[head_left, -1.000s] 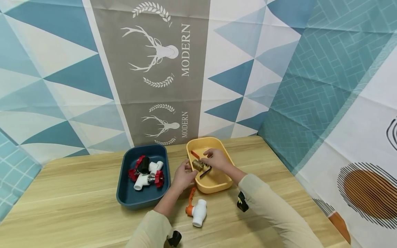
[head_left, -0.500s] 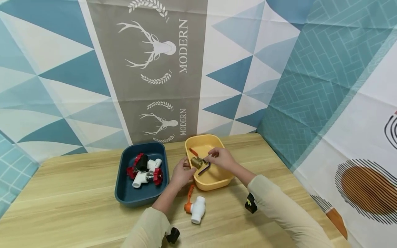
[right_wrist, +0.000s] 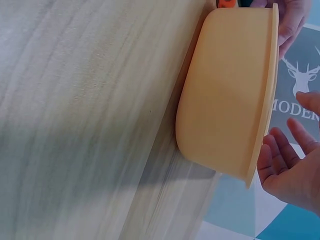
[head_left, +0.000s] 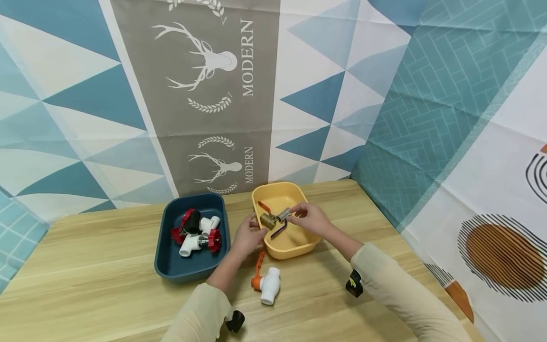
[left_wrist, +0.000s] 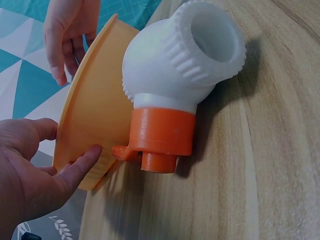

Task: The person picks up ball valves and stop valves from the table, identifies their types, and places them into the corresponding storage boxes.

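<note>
My left hand [head_left: 249, 233] grips the left rim of the yellow bin [head_left: 295, 251], thumb and fingers on either side of its wall. Inside that bin lie a brass valve fitting [head_left: 268, 221], a red lever [head_left: 264, 206], a silver metal valve body [head_left: 283, 214] and a dark blue lever [head_left: 279, 229]. My right hand [head_left: 311, 218] is over the right side of the bin. Its fingertips are at the silver valve body, though the right wrist view shows a gap between thumb and index finger. The bin wall hides the valves in both wrist views.
A white ball valve [head_left: 270, 286] with an orange handle [head_left: 259, 268] lies on the wooden table [head_left: 107, 266] in front of the yellow bin. To the left stands a dark blue bin [head_left: 171, 270] with several white and black valves with red knobs. A patterned backdrop [head_left: 205, 114] rises behind.
The silver valve body has swung up beside the brass fitting and shows more clearly. My right hand has drawn slightly right. The left hand stays on the rim while the head view shifts.
</note>
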The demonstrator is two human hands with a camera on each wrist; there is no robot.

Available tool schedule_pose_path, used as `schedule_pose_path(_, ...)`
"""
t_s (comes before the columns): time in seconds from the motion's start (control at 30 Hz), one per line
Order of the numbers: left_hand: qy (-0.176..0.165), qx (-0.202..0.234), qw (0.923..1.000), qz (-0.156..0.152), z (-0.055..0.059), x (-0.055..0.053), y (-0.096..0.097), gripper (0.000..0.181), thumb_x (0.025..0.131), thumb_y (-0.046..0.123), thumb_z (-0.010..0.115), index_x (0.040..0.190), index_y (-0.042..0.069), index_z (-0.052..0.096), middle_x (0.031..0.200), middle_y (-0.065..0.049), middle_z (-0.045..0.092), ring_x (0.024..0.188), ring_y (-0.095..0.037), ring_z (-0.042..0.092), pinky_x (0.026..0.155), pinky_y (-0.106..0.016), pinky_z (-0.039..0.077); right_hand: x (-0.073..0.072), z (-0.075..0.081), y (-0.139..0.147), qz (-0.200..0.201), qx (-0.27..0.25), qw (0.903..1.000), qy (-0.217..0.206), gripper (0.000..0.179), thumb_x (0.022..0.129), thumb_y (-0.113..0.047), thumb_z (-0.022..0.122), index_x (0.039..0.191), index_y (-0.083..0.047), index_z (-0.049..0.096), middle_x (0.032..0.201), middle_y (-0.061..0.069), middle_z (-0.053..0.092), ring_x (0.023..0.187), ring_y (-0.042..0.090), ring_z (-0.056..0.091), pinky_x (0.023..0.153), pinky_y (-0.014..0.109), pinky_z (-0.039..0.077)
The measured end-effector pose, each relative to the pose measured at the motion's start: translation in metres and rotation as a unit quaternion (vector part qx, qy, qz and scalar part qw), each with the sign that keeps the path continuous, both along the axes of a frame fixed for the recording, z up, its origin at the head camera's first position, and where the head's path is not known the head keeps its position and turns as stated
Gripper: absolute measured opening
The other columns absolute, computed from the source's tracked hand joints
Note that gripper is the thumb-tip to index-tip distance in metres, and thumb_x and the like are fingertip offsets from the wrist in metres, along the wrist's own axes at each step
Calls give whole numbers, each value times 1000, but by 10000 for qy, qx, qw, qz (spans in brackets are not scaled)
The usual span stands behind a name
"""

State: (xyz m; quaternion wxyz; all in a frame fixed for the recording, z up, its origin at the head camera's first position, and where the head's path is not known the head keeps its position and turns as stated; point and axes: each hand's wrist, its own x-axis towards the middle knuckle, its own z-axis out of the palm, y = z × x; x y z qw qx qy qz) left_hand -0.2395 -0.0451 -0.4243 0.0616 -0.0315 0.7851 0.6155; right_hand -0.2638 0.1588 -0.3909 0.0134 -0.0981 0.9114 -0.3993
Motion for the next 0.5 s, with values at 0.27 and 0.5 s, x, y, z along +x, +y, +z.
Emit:
schedule_pose_path(0.27,-58,36,10000,-28,0,0,1,66,88,9,61,146,6,29,124,-21,49,97,-27,60,73,-37,58,10,2,5,51,-164,9998,-75,34,80,-25,72,107,-4,68,94,6,65,84,15,57,71,25,49)
schedule_pose_path(0.5,-80,30,10000,13,0,-1,2,67,88,9,62,146,8,29,124,-21,49,95,-26,60,72,-36,58,19,5,6,-29,-251,9996,-81,28,80,-24,74,102,-8,69,93,5,65,84,14,58,70,24,49)
